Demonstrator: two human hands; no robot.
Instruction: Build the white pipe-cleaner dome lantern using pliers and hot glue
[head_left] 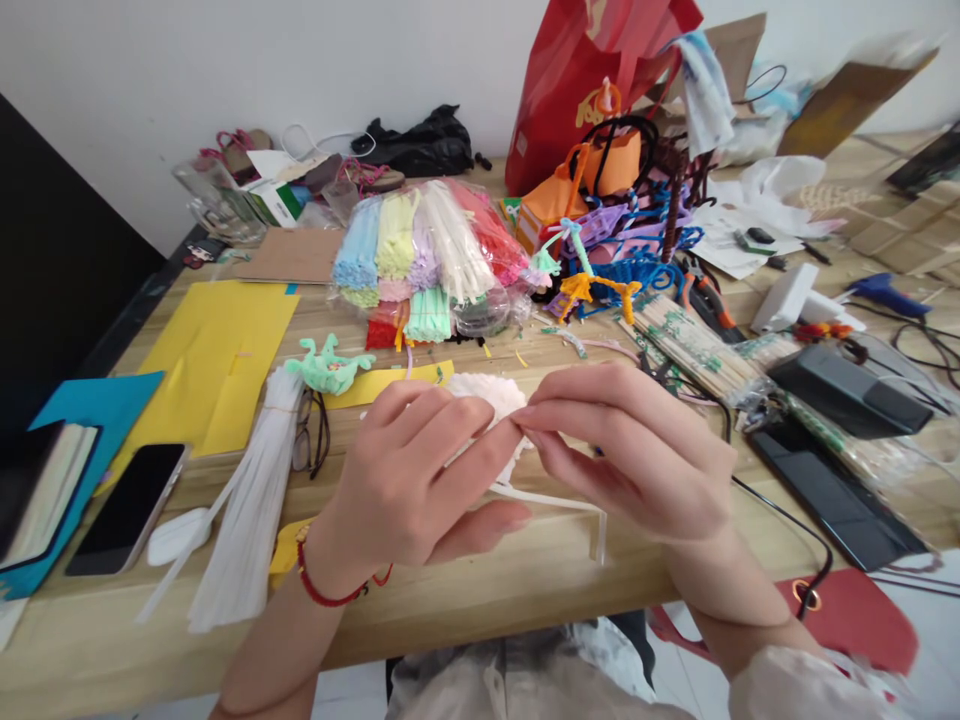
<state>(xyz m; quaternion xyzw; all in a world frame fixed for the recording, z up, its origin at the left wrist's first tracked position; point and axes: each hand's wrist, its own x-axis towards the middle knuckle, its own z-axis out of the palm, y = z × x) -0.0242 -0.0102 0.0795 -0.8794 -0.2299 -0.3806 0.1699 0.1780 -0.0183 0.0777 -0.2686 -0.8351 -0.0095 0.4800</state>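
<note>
A white fuzzy piece [491,392], apparently made of pipe cleaners, is held between my hands above the front of the table. My left hand [409,480], with a red cord bracelet at the wrist, curls around its near side and hides much of it. The fingers of my right hand [637,445] are pinched together at its right edge, meeting my left index fingertip. What exactly lies inside that pinch is hidden. A loose white pipe cleaner [559,498] trails from below the piece to the right and bends downward.
To the left lie a bundle of white pipe cleaners [244,520], a phone [127,510] and yellow sheets [214,350]. A green pipe-cleaner figure [330,367] sits behind my left hand. Colored pipe cleaner bundles [420,245], a red bag [570,90] and pliers [709,300] are farther back.
</note>
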